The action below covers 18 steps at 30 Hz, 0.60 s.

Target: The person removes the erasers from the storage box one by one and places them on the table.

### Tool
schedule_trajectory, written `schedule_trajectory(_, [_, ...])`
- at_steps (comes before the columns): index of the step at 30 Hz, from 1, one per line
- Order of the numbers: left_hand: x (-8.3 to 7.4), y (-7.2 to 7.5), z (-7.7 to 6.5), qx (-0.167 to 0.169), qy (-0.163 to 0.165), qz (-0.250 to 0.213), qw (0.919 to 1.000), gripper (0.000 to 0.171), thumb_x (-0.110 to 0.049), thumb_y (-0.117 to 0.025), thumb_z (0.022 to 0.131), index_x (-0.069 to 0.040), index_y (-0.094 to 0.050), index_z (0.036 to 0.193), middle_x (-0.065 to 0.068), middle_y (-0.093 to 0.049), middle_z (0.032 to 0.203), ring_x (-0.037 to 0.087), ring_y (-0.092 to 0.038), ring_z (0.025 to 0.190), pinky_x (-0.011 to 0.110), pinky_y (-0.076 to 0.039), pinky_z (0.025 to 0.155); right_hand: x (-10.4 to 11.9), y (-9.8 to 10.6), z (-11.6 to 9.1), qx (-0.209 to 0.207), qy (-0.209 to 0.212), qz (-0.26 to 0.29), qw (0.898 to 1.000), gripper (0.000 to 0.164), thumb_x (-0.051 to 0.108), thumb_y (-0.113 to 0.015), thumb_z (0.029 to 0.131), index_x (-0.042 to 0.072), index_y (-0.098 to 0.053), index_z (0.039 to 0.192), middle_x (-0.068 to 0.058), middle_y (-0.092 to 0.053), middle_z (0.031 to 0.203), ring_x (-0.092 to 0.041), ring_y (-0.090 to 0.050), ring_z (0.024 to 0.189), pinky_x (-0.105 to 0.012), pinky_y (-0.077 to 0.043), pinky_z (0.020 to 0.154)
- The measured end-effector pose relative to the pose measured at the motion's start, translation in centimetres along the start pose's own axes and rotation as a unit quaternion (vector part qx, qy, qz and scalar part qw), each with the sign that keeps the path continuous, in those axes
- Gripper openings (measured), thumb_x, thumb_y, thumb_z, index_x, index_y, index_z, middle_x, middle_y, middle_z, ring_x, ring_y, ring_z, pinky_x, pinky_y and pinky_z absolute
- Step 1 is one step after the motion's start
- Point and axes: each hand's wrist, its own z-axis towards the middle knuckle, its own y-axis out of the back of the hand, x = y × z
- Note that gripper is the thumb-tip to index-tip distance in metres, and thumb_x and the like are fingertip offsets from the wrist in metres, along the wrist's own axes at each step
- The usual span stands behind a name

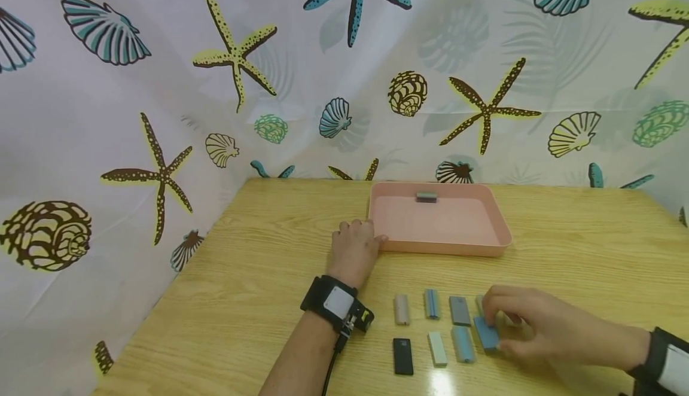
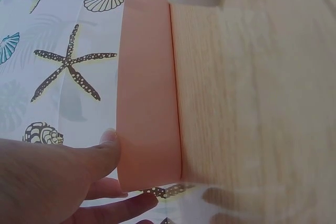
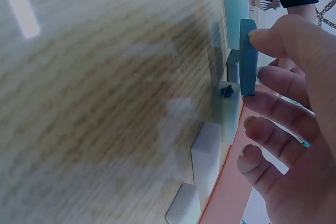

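My right hand pinches a flat blue block between thumb and fingers. In the right wrist view this block stands edge-on, with the thumb at one face and fingertips at the other. Beside it lies a light blue block, and a pale block shows partly behind the fingers. My left hand rests at the front left corner of a pink tray. The left wrist view shows its thumb against the tray wall, fingers extended past the corner.
Left of the right hand, loose on the wooden table, lie a grey block, a striped blue block, a beige block, a pale green block and a black block. A grey-green piece sits inside the tray's far side.
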Motion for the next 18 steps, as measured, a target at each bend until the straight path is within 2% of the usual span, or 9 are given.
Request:
schedule_trajectory(5, [0.05, 0.04, -0.03, -0.008, -0.006, 0.007, 0.9999, 0.041, -0.046, -0.062, 0.094, -0.007, -0.072, 0.104, 0.012, -0.072, 0.096, 0.029, -0.065, 0.09, 0.043, -0.054, 0.075, 0.26, -0.24, -0.14, -0.005, 0.026, -0.024, 0.999, 0.038, 0.018, -0.083, 0.079, 0.031, -0.057, 0.104, 0.019, -0.052, 0.1, 0.003, -0.05, 0.082, -0.016, -0.041, 0.064])
schedule_trajectory(12, [0.04, 0.24, -0.04, -0.005, -0.003, 0.007, 1.0, 0.041, -0.046, -0.062, 0.094, -0.007, -0.072, 0.103, 0.011, -0.072, 0.095, 0.028, -0.064, 0.088, 0.043, -0.053, 0.075, 0.76, -0.43, -0.49, 0.012, 0.0, -0.045, 0.999, 0.037, 0.025, -0.083, 0.079, 0.035, -0.057, 0.104, 0.023, -0.051, 0.101, 0.005, -0.051, 0.086, -0.018, -0.045, 0.07])
schedule_trajectory(18, [0.08, 0.18, -0.09, -0.004, -0.006, 0.005, 1.0, 0.041, -0.046, -0.062, 0.094, -0.007, -0.072, 0.104, 0.011, -0.072, 0.096, 0.029, -0.064, 0.091, 0.043, -0.053, 0.076, 0.54, -0.78, -0.59, 0.012, 0.018, -0.078, 0.997, 0.041, 0.027, -0.085, 0.076, 0.036, -0.056, 0.103, 0.024, -0.049, 0.102, 0.007, -0.049, 0.086, -0.017, -0.044, 0.071])
